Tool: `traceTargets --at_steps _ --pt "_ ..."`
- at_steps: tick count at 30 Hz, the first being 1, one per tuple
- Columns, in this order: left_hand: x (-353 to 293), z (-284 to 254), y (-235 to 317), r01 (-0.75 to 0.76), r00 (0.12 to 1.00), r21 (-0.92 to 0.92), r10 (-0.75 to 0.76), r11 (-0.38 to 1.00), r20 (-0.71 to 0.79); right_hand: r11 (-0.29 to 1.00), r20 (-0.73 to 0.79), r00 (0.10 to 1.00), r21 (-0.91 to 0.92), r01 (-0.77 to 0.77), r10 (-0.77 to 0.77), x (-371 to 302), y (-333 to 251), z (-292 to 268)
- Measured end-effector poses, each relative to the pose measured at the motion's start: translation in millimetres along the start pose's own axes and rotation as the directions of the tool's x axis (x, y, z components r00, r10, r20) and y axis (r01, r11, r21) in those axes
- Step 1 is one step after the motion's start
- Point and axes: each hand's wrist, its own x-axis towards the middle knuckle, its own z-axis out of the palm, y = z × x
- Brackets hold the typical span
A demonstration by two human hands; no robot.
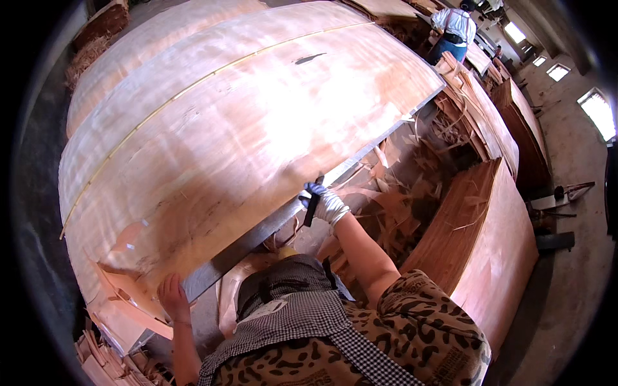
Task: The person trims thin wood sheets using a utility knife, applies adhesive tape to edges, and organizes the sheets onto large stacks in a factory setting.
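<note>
A broad pale wood veneer sheet (238,148) lies in front of me on a table with a straight metal edge (251,239). My right hand (325,202), in a white and blue glove, is closed round a slim black tool (313,204) at that edge; the tool's kind is unclear. Bare, my left hand (172,297) rests by the sheet's near left corner with its fingers extended, nothing visible in them. Beside it lie torn veneer pieces (125,289).
A thin yellow strip (174,98) runs across the sheet. Veneer scraps (393,199) litter the floor right of the table. Stacks of veneer (473,222) stand along the right. A person (456,29) works at the far right. More scraps (106,363) are piled lower left.
</note>
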Motion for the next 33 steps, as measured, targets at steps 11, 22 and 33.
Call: traceTargets --at_steps 11,22,33 --pt "-53.8 77.4 27.4 0.376 0.439 -0.462 -0.284 -0.803 0.852 0.986 -0.228 0.969 -0.153 0.061 -0.095 49.6 -28.9 -24.0" --pt "-19.4 100.5 43.1 0.146 0.328 -0.582 -0.516 -0.8 0.792 0.933 -0.321 0.94 -0.359 -0.007 -0.117 88.5 -55.8 -59.1" --pt "-49.8 80.6 104.2 0.124 0.041 -0.537 -0.536 -0.834 0.843 0.854 -0.481 0.871 -0.49 -0.175 -0.098 45.5 -75.1 -27.1"
